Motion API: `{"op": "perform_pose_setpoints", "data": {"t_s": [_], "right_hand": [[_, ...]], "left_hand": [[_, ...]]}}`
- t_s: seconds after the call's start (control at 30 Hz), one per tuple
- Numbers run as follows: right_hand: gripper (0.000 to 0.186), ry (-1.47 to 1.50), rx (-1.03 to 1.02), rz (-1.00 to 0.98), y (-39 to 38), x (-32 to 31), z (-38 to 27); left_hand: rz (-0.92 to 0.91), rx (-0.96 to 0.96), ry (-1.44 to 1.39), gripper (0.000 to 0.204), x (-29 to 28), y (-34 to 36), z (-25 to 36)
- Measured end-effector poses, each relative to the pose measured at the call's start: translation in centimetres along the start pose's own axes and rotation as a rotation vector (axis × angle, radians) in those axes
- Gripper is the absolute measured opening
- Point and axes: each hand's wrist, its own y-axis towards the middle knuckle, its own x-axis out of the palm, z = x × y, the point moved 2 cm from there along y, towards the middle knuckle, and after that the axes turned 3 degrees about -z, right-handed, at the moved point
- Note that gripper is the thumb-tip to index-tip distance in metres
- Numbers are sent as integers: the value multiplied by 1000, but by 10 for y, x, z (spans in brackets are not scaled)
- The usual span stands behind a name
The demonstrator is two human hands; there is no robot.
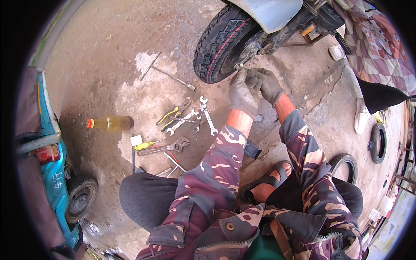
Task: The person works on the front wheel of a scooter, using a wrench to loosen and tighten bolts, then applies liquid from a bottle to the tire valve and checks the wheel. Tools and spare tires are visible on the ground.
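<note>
My left hand and my right hand both wear dark grey work gloves and meet just below a motorcycle wheel with a black knobby tyre. The fingers of both hands pinch a small metal part near the wheel's hub; the part itself is too small to make out. My forearms in camouflage sleeves reach up from the lower edge.
Several wrenches, pliers, an adjustable wrench and a yellow-handled screwdriver lie on the concrete floor. A T-handle wrench lies farther off. A plastic bottle of yellow liquid lies left. A blue vehicle stands left; loose tyres lie right.
</note>
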Motion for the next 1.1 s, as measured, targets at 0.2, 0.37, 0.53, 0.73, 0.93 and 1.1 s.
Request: {"op": "perform_pose_setpoints", "data": {"t_s": [0.2,0.37,0.53,0.73,0.93,1.1], "right_hand": [[32,8,8,-21,0,-6,1],[33,1,13,-28,5,-10,4],[32,-39,-7,-70,6,-11,5],[31,-34,11,-55,4,-5,1],[27,-32,26,-37,-5,0,-9],[24,-28,31,-58,-8,-3,-10]], "left_hand": [[22,35,17,10,3,-1,-3],[-14,-40,-147,11,3,1,-5],[-105,-120,-191,13,-1,0,0],[-43,-112,-145,12,-2,1,0],[28,84,208,14,3,-2,2],[77,211,454,14,5,-7,3]]}}
